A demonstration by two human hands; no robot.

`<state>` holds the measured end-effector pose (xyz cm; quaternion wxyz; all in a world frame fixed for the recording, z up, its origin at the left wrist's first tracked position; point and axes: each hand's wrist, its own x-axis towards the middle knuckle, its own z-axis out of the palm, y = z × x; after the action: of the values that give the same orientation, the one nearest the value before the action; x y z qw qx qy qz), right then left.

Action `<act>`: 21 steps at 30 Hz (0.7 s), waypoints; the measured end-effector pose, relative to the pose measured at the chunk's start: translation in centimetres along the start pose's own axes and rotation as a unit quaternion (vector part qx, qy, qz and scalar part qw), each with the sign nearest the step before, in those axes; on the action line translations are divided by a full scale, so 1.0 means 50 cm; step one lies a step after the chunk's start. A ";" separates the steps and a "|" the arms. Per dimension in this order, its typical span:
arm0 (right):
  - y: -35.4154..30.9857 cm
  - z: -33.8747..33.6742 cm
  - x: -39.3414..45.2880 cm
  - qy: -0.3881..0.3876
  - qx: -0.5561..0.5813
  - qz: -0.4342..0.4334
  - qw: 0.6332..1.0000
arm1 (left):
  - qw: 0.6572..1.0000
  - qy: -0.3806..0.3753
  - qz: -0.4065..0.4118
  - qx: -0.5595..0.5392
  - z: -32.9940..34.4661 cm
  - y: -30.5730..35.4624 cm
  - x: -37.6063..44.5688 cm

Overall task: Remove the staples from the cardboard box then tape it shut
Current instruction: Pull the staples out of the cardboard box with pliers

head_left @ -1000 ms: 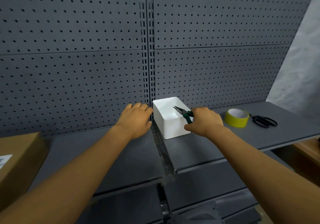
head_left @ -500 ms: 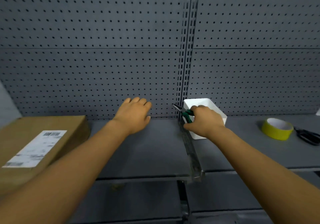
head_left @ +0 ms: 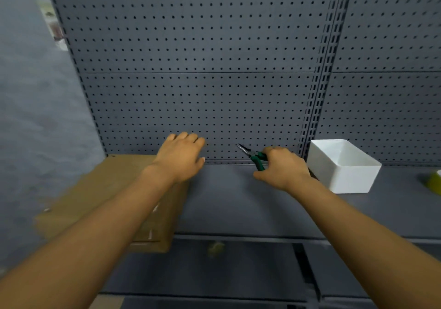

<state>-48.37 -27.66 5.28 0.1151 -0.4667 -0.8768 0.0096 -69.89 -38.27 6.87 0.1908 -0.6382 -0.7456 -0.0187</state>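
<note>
Shelf [head_left: 238, 201]: blurred cardboard box [head_left: 107, 189], arm-covered.

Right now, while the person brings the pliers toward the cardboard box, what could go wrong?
The pliers in the right hand point their sharp tips toward the left hand, which hovers near the cardboard box; a quick move might jab it. The box overhangs the shelf edge, so pressing there may tip it.

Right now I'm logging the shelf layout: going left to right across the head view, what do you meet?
Cardboard box → left hand → green-handled pliers → right hand gripping them → white bin → yellow tape roll, cut off at the right edge.
</note>
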 end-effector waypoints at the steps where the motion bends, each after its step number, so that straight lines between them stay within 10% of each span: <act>1: -0.027 0.004 -0.004 -0.002 0.002 0.003 1.000 | 1.000 -0.001 0.003 -0.002 0.002 -0.023 -0.014; 21: -0.326 0.071 -0.075 0.001 0.058 0.054 0.997 | 0.962 -0.193 0.042 -0.188 0.057 -0.244 -0.228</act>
<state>-60.39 -39.62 3.13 0.1421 -0.5054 -0.8485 0.0665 -81.07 -50.52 3.34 -0.0797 -0.6851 -0.7236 -0.0268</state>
